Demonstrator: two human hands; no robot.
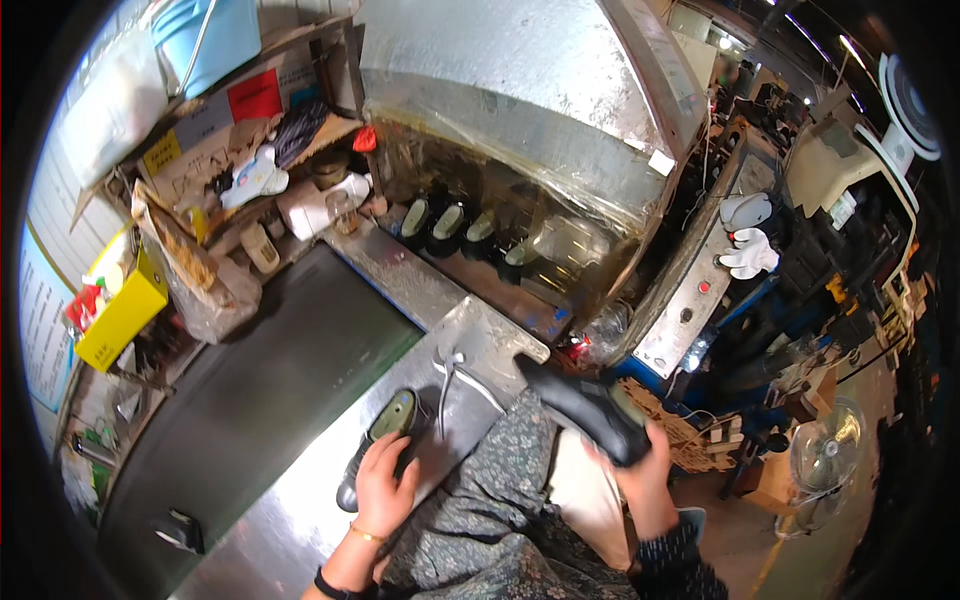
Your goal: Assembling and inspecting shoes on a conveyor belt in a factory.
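My right hand (645, 475) grips a black shoe (585, 405) at one end, holding it tilted in the air over my lap's right side. Part of an olive-green insert shows at that shoe's opening. My left hand (385, 490) has its fingers stretched out over the near edge of a second black shoe (352, 478), which lies on the metal worktop (300, 480). An olive-green insert (394, 412) with a small hole fills the opening of this shoe. A white cord or tube (470, 380) curls on the worktop beyond it.
A dark conveyor belt (270, 350) runs along the left, with another black shoe (180, 530) on it. Several black shoes (450, 222) stand under a metal hood (510, 80) ahead. To the right are a control panel (690, 300), a white glove (748, 254) and a fan (828, 448).
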